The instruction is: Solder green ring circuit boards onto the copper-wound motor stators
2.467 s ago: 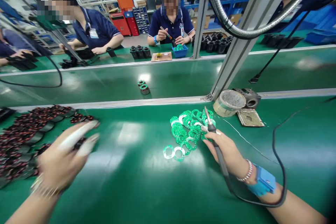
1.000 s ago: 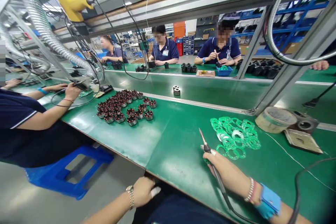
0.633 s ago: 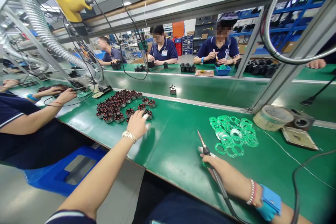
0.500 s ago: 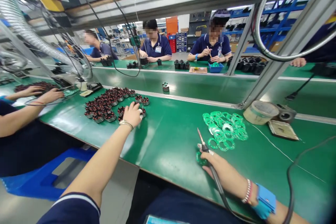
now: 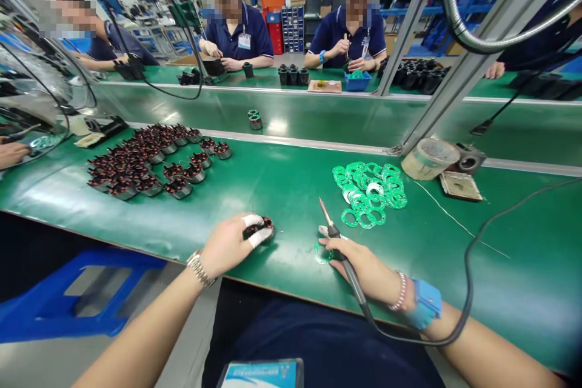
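Wound coil [image 5: 260, 228] sits at the near edge of the green bench [image 5: 282, 194], clasped by the left hand [image 5: 225, 247], whose fingers [image 5: 255, 237] wrap over its top in white cots. The grip is closed and firm, but I cannot tell whether the coil is lifted or resting on the bench. It looks dense for its size and stiff. Its metal base seems the better hold, as the copper windings could scuff.

The right hand [image 5: 364, 264] grasps a soldering iron [image 5: 339, 244] like a pen, with the tip angled far and left. A green ring board [image 5: 322, 253] lies just left of that hand, and I cannot tell whether the hand touches it. The ring looks thin, light and fairly brittle, best lifted by its outer edge.

More rings [image 5: 368, 194] lie heaped farther right on the bench. Rows of coils [image 5: 145, 163] stand to the left, and a solder tin [image 5: 427, 157] sits at the far right. A blue wrist strap [image 5: 425, 303] circles the right wrist.
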Tool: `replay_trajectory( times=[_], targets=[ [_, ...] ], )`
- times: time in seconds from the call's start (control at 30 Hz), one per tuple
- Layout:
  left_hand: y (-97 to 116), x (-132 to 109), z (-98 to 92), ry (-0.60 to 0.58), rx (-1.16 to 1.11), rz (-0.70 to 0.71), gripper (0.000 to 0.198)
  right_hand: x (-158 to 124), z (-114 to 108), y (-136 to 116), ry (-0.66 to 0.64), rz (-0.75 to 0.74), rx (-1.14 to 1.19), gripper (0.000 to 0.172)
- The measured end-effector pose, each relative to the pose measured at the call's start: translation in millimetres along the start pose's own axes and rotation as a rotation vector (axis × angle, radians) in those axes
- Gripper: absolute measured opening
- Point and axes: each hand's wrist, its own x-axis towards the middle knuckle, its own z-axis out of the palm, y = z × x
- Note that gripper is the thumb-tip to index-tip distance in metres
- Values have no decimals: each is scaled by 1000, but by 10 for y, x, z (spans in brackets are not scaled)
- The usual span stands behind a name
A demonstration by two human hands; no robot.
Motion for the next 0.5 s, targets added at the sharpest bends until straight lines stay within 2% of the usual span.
replay_trajectory(
  times=[0.1, 0.17, 0.23, 0.33, 0.5],
  targets=[
    [-242, -207, 41, 39, -266, -33, 45, 1, 2, -3, -2, 8, -3, 27],
    [-429, -241, 66, 53, -223, -44, 51, 7, 4, -8, -1, 6, -3, 27],
    [-508, -195, 101, 3, -112, 32, 63, 13, 3, -20, 9, 0, -1, 26],
    [-379, -54, 162, -78, -88, 132, 74, 18, -3, -56, 68, -12, -16, 23],
    [54, 28, 265, -73, -312, 114, 50, 40, 19, -177, 228, 48, 21, 21]
  ],
)
